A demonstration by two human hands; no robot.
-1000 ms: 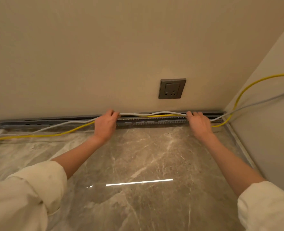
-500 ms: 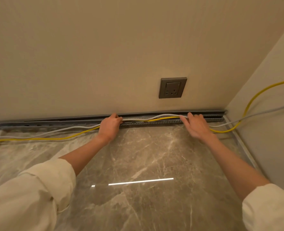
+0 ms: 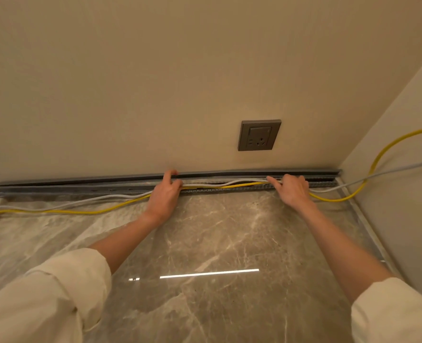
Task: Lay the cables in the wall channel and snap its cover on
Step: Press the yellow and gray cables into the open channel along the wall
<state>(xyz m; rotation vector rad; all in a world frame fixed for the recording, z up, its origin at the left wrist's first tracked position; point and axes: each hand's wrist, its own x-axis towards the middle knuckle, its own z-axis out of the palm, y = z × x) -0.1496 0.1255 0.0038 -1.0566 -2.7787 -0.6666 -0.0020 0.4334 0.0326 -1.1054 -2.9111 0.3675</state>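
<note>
Both hands (image 3: 164, 194) (image 3: 292, 189) nearer along wall channel (image 3: 81, 188), over marble floor (image 3: 205, 243).

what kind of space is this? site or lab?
Looks like a finished indoor room, likely a home or flat, at a wall corner: painted wall with a grey wall socket, a polished marble-look floor, and a grey wall channel running along the skirting line.
</note>
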